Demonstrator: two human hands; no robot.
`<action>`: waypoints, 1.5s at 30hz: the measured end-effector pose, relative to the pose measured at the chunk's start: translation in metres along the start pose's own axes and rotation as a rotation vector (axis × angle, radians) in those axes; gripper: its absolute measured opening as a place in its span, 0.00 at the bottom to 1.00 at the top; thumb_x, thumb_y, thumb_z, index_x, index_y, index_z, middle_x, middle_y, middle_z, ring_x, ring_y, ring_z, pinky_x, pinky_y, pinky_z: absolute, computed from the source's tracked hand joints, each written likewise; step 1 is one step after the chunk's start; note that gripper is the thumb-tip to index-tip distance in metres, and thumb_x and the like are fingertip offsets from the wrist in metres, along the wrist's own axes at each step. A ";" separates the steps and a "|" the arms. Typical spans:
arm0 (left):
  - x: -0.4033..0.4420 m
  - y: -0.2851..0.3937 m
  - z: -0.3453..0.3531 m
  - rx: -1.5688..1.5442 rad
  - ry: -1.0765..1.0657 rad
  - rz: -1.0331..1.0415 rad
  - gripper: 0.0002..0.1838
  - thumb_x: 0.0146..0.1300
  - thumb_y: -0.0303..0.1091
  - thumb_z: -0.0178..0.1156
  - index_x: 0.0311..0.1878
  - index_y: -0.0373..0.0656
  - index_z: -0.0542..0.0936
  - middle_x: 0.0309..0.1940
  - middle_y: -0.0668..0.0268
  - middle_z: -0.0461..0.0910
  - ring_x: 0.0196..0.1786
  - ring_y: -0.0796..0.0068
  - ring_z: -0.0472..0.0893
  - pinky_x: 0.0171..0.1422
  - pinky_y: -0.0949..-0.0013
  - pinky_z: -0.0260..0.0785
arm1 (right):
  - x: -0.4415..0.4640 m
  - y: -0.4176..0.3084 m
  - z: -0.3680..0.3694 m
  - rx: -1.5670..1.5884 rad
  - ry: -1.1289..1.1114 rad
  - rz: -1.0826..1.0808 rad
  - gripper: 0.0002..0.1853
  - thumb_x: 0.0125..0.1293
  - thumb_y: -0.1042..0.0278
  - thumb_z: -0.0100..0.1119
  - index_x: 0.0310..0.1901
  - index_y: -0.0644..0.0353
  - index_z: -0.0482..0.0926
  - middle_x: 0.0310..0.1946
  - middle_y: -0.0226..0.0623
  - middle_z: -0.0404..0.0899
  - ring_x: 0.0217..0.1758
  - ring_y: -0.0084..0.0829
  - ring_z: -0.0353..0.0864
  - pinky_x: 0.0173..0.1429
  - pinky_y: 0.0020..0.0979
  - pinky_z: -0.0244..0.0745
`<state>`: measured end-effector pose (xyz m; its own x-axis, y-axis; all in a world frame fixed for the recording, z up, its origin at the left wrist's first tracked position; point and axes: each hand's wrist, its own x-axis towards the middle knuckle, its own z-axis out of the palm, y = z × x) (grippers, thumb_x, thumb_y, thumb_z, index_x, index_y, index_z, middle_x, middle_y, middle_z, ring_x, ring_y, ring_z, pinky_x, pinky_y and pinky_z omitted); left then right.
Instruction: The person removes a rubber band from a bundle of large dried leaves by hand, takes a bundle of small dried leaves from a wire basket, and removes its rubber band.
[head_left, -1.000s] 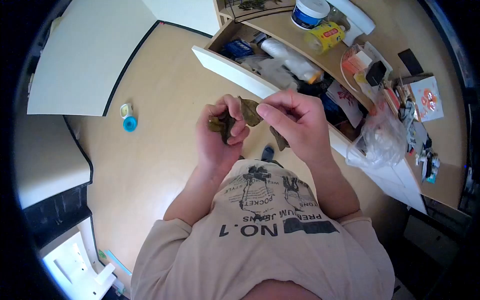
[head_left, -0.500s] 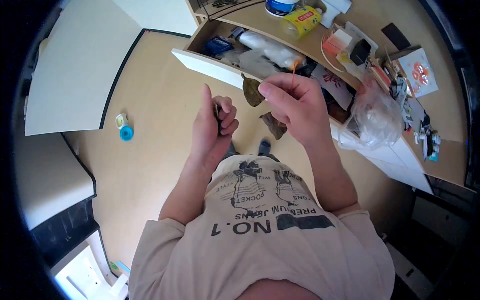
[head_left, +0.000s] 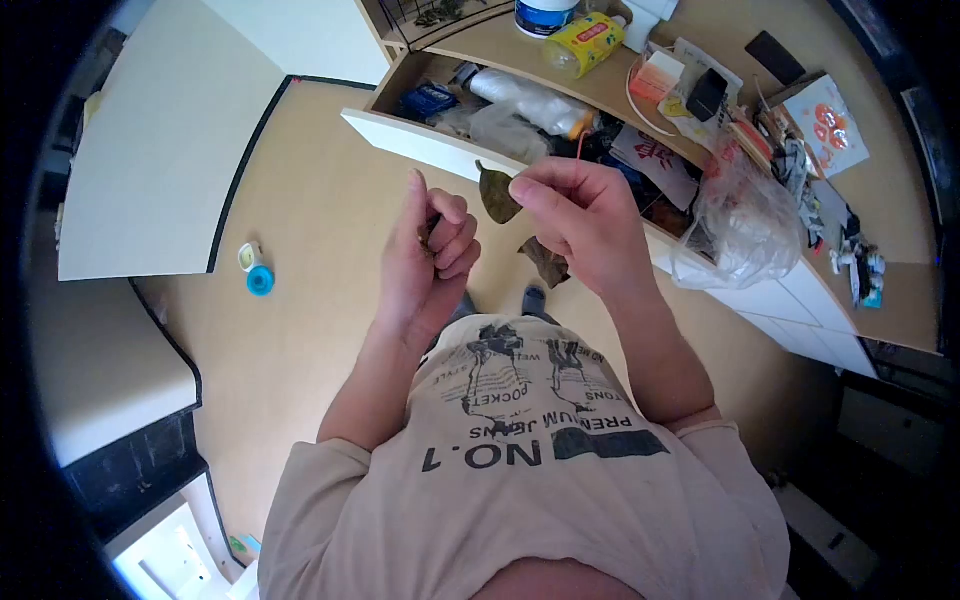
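A desk, far right, bears a tub and bottle; on the floor, left, lies a blue disc.

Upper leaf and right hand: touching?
Touching. The head view shows the right hand pinching the upper leaf by its edge, holding it in the air.

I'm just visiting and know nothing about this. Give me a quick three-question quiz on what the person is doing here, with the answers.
1. Multiple choice: what does the right hand pinch? a) a spoon b) a dry-looking leaf c) a pen
2. True or false: the drawer stands open.
3. Which hand's thumb sticks straight out?

Key: 1. b; 2. true; 3. the left hand.
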<state>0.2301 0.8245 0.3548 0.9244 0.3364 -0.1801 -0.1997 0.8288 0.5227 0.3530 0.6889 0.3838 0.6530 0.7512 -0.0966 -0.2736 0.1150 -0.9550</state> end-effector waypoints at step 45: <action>-0.041 0.039 0.028 1.176 0.184 0.827 0.08 0.57 0.18 0.68 0.40 0.37 0.86 0.28 0.68 0.83 0.22 0.91 0.67 0.23 0.82 0.51 | -0.032 -0.021 0.050 -1.065 0.055 -0.939 0.16 0.62 0.74 0.63 0.51 0.66 0.78 0.17 0.30 0.67 0.18 0.28 0.73 0.21 0.30 0.66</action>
<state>0.1935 0.8300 0.4060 0.6064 0.6546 0.4515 -0.1845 -0.4364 0.8806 0.3027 0.6944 0.4209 0.3245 0.6418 0.6948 0.9083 -0.0064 -0.4183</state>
